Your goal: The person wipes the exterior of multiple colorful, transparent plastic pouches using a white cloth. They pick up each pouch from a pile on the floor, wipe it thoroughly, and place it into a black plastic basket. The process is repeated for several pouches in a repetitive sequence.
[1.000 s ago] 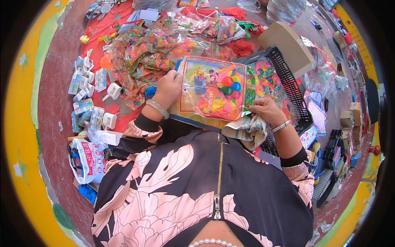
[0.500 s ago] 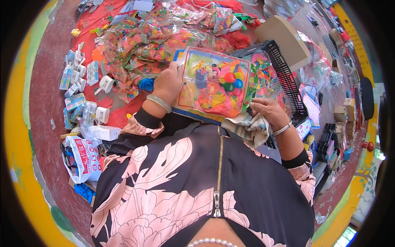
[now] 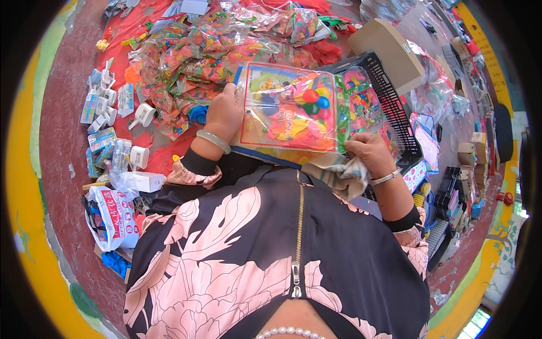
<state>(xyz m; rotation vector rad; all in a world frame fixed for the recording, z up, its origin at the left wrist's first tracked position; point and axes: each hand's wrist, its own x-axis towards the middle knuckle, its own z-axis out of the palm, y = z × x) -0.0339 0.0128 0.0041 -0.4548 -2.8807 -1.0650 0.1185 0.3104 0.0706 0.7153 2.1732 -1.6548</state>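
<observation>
A clear plastic packet of colourful balloons [image 3: 291, 110], with a printed card and a green strip on its right edge, lies before me over a blue-edged board [image 3: 265, 155]. My left hand [image 3: 227, 110] is closed on the packet's left edge. At its lower right corner, my right hand [image 3: 370, 152] pinches the packet between thumb and fingers. Below the right hand a striped, off-white cloth [image 3: 341, 172] is bunched up, close against the palm. More filled packets [image 3: 361, 93] lie in a black plastic basket [image 3: 395, 107] just right of the packet.
A large pile of clear balloon packets [image 3: 192, 68] covers the red sheet beyond my hands. A cardboard box [image 3: 389, 53] leans by the basket. White plastic pumps [image 3: 144, 114] and small packs lie at the left, near a printed plastic bag [image 3: 116, 217]. Stacked boxes [image 3: 477, 150] stand far right.
The packet has turned to lie more level and shifted slightly left, its plastic pulled flatter. My left hand has moved a little left with it; the right hand stays at the lower right corner.
</observation>
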